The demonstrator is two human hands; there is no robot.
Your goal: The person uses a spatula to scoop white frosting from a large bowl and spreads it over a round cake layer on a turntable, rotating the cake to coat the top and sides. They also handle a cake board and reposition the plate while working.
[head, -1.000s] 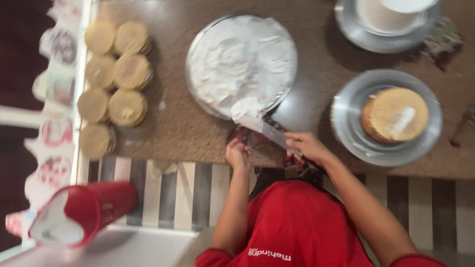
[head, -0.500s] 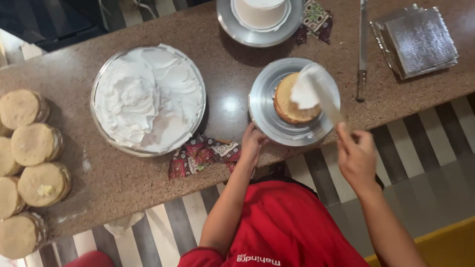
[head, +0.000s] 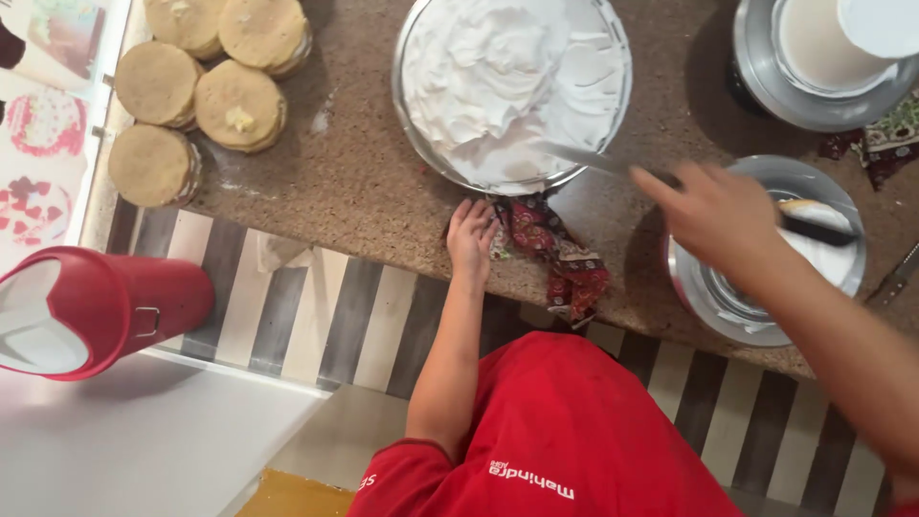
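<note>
My right hand (head: 718, 215) grips a long palette knife (head: 595, 162). Its metal blade reaches left into the whipped cream in the big steel bowl (head: 414, 115), and its dark handle end sticks out to the right. Under that hand a small round cake (head: 809, 209) with cream on it lies on a steel plate (head: 708, 297), partly hidden. My left hand (head: 471, 235) rests flat on the counter's front edge, fingers apart, holding nothing, next to a red patterned cloth (head: 560, 254).
Several plain round cake layers (head: 196, 81) lie at the counter's back left. A steel dish with a pale cake (head: 823, 57) stands at the back right. A red bin (head: 96, 306) sits on the floor to the left. A metal tool (head: 898, 273) lies at the right edge.
My right hand has moved left with the palette knife, from above the small cake to the cream bowl. My left hand stays at the counter edge.
</note>
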